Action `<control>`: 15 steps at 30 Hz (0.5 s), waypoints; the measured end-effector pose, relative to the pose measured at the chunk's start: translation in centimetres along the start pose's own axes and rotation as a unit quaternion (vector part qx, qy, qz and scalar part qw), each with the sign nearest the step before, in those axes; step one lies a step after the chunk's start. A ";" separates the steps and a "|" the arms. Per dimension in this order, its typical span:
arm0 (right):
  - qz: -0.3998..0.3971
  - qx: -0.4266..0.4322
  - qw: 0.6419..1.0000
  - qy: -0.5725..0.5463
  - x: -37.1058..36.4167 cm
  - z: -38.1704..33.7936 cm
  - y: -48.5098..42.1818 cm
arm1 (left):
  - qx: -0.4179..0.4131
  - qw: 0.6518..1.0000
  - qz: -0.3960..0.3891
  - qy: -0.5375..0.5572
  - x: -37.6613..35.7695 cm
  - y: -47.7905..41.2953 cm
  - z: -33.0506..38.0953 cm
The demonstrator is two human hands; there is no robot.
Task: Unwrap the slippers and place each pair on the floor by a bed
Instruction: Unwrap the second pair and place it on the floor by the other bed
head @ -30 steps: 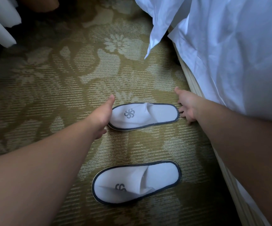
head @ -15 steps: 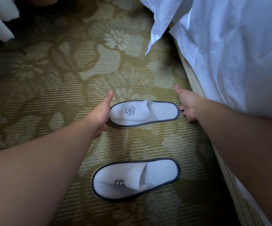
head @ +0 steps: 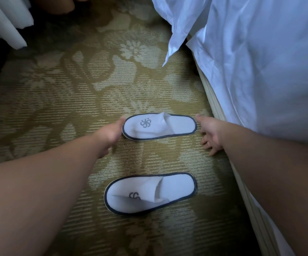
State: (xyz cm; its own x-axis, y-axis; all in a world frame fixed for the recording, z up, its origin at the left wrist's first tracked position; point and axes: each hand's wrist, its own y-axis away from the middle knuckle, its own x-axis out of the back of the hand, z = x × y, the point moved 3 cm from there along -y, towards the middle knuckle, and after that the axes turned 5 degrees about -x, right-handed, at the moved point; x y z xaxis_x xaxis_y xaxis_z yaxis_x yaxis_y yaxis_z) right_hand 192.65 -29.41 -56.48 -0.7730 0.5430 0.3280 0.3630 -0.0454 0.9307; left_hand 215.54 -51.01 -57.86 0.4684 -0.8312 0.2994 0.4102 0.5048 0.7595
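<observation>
Two flat, oval slippers of soft white cloth, each edged with a dark blue binding and printed with a grey swirl mark on the toe band, lie on the carpet, a ribbed olive-gold weave with pale flower shapes. The far slipper lies crosswise, toe to the left and heel to the right, just beside the bed, whose crumpled white sheet hangs down on the right over a cream ribbed base. The near slipper lies parallel to it, a bare strip of carpet between the two, its toe band creased and partly folded in. The left hand sits at the far slipper's toe end, thumb tip against the rim, the other fingers curled under and out of sight (whether they press the slipper cannot be told). The right hand is by the heel end, fingers loosely spread toward the carpet and gripping nothing, a sliver of carpet showing between it and the heel. Half a second ago the right hand's fingers lay close against the heel; now they have drawn slightly away, while both slippers lie as they did.
</observation>
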 end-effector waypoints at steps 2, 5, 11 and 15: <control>-0.020 -0.018 0.999 0.017 -0.1 1.1 0.3 | 0.027 0.998 -0.015 -0.048 0.6 0.5 -1.3; -0.041 -0.039 0.997 0.045 -0.4 2.6 0.7 | 0.089 0.988 -0.055 -0.110 1.3 1.2 -3.6; -0.106 -0.087 0.983 0.119 -2.2 6.4 2.0 | 0.214 0.947 -0.129 -0.203 0.9 3.3 -6.9; -0.119 -0.109 0.975 0.150 -3.4 8.3 2.2 | 0.214 0.943 -0.128 -0.221 0.0 4.2 -7.9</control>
State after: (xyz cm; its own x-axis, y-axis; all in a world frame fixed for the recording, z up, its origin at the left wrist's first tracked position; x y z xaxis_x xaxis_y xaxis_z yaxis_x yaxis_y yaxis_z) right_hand 200.41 -24.44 -56.90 -0.9513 0.2917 0.1000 0.0602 -0.1423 0.9880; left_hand 223.41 -47.03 -59.21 -0.0138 -0.9768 0.2136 0.0689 0.2122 0.9748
